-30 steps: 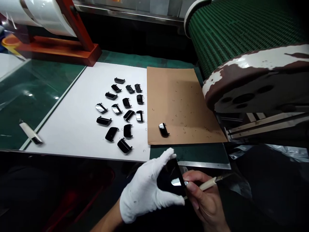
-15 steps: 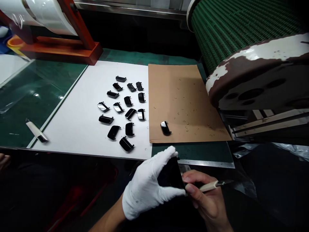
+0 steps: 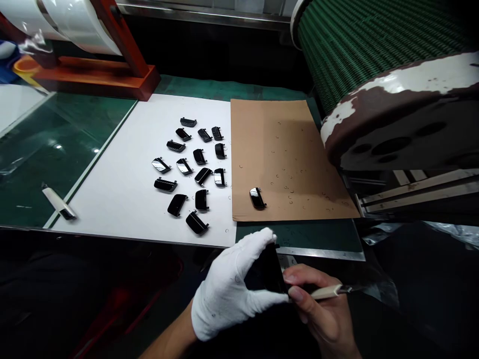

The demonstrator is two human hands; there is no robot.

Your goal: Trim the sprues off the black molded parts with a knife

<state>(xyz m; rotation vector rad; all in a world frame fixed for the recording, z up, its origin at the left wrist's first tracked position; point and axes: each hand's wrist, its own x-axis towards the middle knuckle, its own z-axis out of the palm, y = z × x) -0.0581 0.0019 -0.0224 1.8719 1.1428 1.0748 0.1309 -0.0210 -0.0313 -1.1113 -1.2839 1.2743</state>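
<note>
My left hand point(image 3: 228, 294), in a white glove, grips a glossy black plastic part point(image 3: 270, 269) by its edges between thumb and fingers, just below the table's front edge. Bare and closed, my right hand point(image 3: 318, 304) holds a cream-handled knife point(image 3: 326, 292) that looks like a utility knife. Its dark and metal end sticks out to the right past my fingers. My right thumb and index finger pinch together at the part's right edge, where the exact contact is hidden. A similar small black part point(image 3: 257, 198) lies on the cardboard sheet point(image 3: 277, 149) beyond my hands.
Several black parts point(image 3: 184, 166) are spread over the white sheet point(image 3: 123, 189). Another knife point(image 3: 59, 202) lies at the left. A wooden stand point(image 3: 97, 75) with film rolls point(image 3: 82, 25) stands at the back left. A large green ribbed roller point(image 3: 381, 45) overhangs the right side.
Both hands stay nearly in place; the knife's outer end has dipped slightly. A person's hand at the far left edge has gone from view.
</note>
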